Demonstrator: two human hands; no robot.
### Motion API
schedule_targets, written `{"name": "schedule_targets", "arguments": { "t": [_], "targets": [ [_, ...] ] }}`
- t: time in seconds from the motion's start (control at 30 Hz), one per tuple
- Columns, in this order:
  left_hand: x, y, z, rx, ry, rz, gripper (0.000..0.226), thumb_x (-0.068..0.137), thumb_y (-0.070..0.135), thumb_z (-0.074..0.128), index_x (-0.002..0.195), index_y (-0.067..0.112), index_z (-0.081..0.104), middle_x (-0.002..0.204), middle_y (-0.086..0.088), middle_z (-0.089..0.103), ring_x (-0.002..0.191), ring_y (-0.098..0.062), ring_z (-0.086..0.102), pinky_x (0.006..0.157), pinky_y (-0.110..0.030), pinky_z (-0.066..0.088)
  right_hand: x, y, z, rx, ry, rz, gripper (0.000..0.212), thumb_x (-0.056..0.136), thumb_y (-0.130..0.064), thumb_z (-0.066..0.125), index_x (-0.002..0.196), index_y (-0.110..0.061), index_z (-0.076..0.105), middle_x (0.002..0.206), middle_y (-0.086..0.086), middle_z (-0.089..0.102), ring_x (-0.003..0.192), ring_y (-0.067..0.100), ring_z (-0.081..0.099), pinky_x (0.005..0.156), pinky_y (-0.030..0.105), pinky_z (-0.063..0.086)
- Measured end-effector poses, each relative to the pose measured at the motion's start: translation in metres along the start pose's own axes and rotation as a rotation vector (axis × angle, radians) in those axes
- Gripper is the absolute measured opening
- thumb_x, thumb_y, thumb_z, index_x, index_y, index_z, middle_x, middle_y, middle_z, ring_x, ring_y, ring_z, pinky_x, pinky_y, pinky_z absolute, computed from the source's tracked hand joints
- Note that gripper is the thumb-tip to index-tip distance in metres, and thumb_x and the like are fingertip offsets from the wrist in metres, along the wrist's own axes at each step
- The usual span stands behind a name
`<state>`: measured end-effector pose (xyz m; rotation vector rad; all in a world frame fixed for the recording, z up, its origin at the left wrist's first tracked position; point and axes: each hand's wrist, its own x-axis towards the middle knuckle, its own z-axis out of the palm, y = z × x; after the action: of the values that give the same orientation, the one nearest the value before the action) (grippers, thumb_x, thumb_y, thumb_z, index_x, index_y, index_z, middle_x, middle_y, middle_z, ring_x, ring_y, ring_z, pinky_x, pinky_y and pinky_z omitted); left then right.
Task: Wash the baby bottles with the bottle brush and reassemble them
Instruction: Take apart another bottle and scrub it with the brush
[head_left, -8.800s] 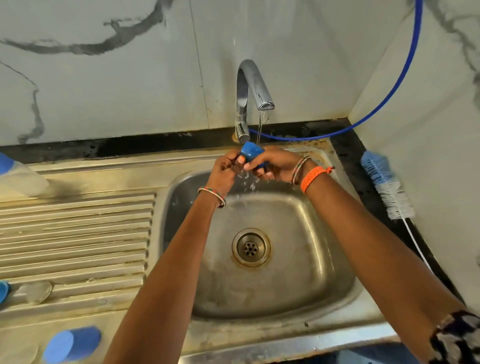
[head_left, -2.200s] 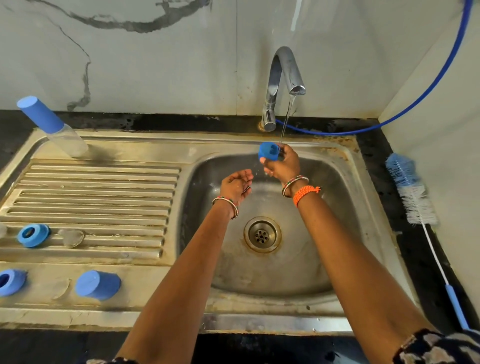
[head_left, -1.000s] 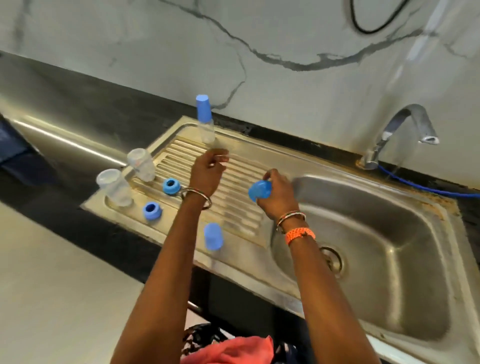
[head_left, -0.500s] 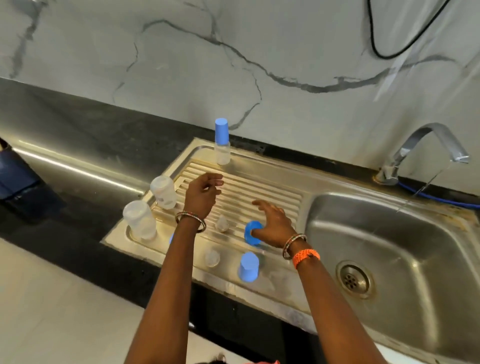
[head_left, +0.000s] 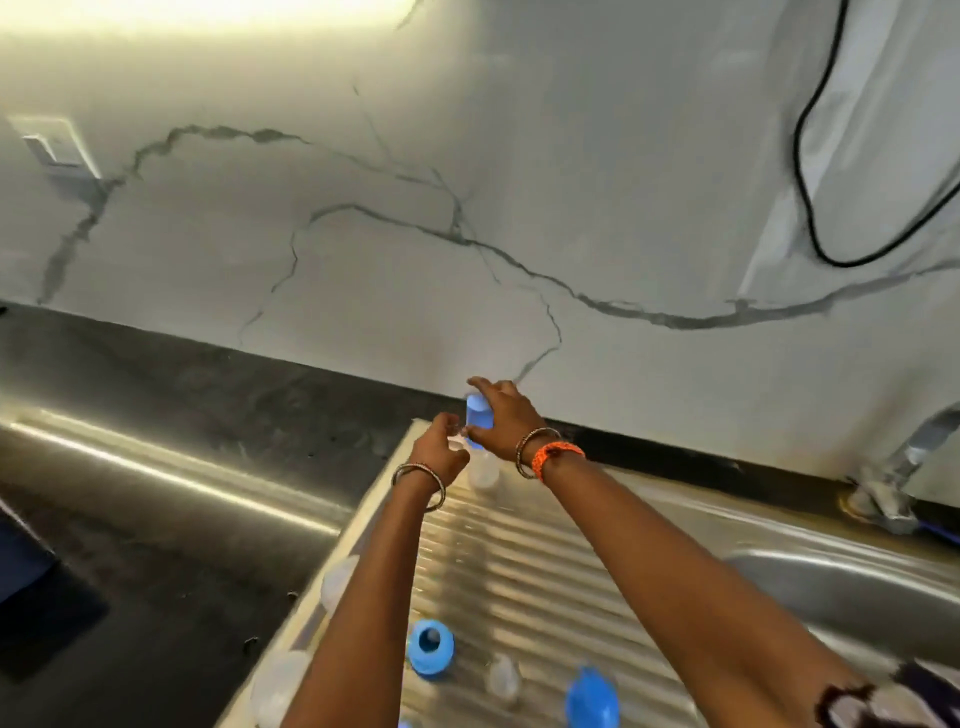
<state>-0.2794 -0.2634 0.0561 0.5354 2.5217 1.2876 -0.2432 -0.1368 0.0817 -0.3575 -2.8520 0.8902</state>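
Observation:
A clear baby bottle (head_left: 484, 474) with a tall blue cap (head_left: 478, 415) stands at the back edge of the steel drainboard (head_left: 524, 571). My right hand (head_left: 506, 423) curls over the blue cap and grips it from the right. From the left, my left hand (head_left: 440, 452) holds the bottle by its neck with curled fingers; motion blur hides the exact contact. Loose parts lie near me on the drainboard: a blue collar ring (head_left: 430, 646), a clear teat (head_left: 503, 677) and a second blue cap (head_left: 592, 696).
Two clear bottle bodies (head_left: 338, 578) (head_left: 280, 686) sit at the drainboard's left edge beside the dark counter (head_left: 156, 519). The sink basin (head_left: 857, 597) and tap base (head_left: 878, 501) are to the right. A black cable (head_left: 802, 156) hangs on the marble wall.
My right hand left the blue ring on the drainboard. Both hands reached back to the capped bottle and took hold of it. The view tilted up toward the wall.

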Motion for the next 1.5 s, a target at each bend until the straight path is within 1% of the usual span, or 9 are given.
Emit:
{"name": "schedule_targets", "arguments": {
  "t": [0.13, 0.4, 0.57, 0.8, 0.97, 1.1, 1.23, 1.37, 1.5],
  "targets": [
    [0.006, -0.004, 0.012, 0.089, -0.097, 0.005, 0.057, 0.084, 0.014, 0.068, 0.134, 0.007, 0.04, 0.126, -0.012, 0.054, 0.114, -0.026, 0.053, 0.08, -0.022, 0.036, 0.007, 0.003, 0.003, 0.03, 0.114, -0.026, 0.038, 0.079, -0.018, 0.07, 0.114, -0.014, 0.058, 0.112, 0.013, 0.062, 0.103, 0.032, 0.058, 0.082, 0.03, 0.044],
    [-0.054, 0.081, 0.037, -0.057, 0.136, 0.438, 0.058, 0.065, 0.061, 0.064, 0.111, 0.026, 0.058, 0.089, 0.006, 0.066, 0.078, -0.016, 0.062, 0.069, -0.032, 0.05, -0.091, 0.004, -0.108, 0.279, 0.391, 0.052, 0.044, 0.077, -0.038, 0.075, 0.106, -0.007, 0.065, 0.092, -0.001, 0.06, 0.083, 0.012, 0.055, 0.068, 0.017, 0.04],
    [-0.107, 0.151, 0.066, 0.04, -0.046, 0.629, 0.051, 0.067, 0.06, 0.07, 0.102, 0.027, 0.053, 0.079, 0.007, 0.06, 0.065, -0.012, 0.055, 0.057, -0.019, 0.041, -0.182, 0.038, -0.193, 0.651, 0.274, 0.121, 0.033, 0.078, -0.004, 0.073, 0.108, 0.002, 0.062, 0.098, 0.016, 0.064, 0.087, 0.026, 0.066, 0.071, 0.036, 0.06],
    [-0.179, 0.202, 0.111, -0.61, -0.581, 0.282, 0.033, 0.075, 0.043, 0.066, 0.079, 0.01, 0.065, 0.067, -0.008, 0.064, 0.055, -0.02, 0.058, 0.057, -0.032, 0.045, -0.282, 0.073, -0.251, 1.028, 0.333, 0.053, 0.022, 0.083, 0.011, 0.057, 0.095, -0.008, 0.058, 0.091, 0.011, 0.062, 0.078, 0.02, 0.062, 0.066, 0.029, 0.058],
    [-0.212, 0.201, 0.164, -0.677, -0.257, 0.294, 0.022, 0.079, 0.042, 0.067, 0.075, 0.021, 0.066, 0.068, 0.0, 0.066, 0.062, -0.012, 0.06, 0.068, -0.033, 0.048, -0.321, 0.118, -0.256, 1.142, 0.507, 0.197, 0.01, 0.087, -0.007, 0.063, 0.093, -0.008, 0.055, 0.082, 0.009, 0.062, 0.062, 0.018, 0.066, 0.053, 0.027, 0.058],
    [-0.229, 0.18, 0.206, -0.715, -0.111, 0.195, 0.01, 0.086, 0.028, 0.068, 0.084, 0.02, 0.063, 0.077, -0.003, 0.065, 0.07, -0.015, 0.061, 0.076, -0.038, 0.052, -0.337, 0.197, -0.192, 0.708, 0.476, 0.519, 0.03, 0.078, -0.011, 0.076, 0.094, -0.008, 0.051, 0.087, 0.013, 0.059, 0.059, 0.013, 0.06, 0.038, 0.019, 0.048],
    [-0.247, 0.15, 0.245, -0.589, -0.138, 0.103, 0.019, 0.084, 0.031, 0.07, 0.087, 0.016, 0.06, 0.081, -0.004, 0.062, 0.073, -0.017, 0.059, 0.07, -0.028, 0.048, -0.369, 0.266, -0.106, 0.328, 0.139, 0.705, 0.033, 0.071, -0.003, 0.077, 0.075, -0.013, 0.046, 0.092, 0.016, 0.057, 0.078, 0.024, 0.056, 0.068, 0.039, 0.055],
    [-0.254, 0.13, 0.274, -0.418, -0.225, 0.1, 0.026, 0.082, 0.031, 0.072, 0.096, 0.011, 0.063, 0.083, -0.002, 0.064, 0.07, -0.009, 0.059, 0.065, -0.013, 0.046, -0.391, 0.302, -0.065, 0.02, -0.094, 0.707, 0.054, 0.075, -0.008, 0.074, 0.121, 0.002, 0.049, 0.124, 0.021, 0.056, 0.108, 0.03, 0.058, 0.08, 0.031, 0.046],
    [-0.266, 0.113, 0.305, -0.226, -0.385, 0.052, 0.023, 0.083, 0.027, 0.071, 0.091, 0.009, 0.062, 0.073, -0.001, 0.058, 0.06, -0.006, 0.051, 0.051, -0.006, 0.038, -0.41, 0.322, -0.038, -0.161, -0.294, 0.612, 0.051, 0.079, -0.01, 0.069, 0.124, 0.001, 0.047, 0.129, 0.022, 0.053, 0.117, 0.033, 0.054, 0.089, 0.032, 0.043]
  ]
}}
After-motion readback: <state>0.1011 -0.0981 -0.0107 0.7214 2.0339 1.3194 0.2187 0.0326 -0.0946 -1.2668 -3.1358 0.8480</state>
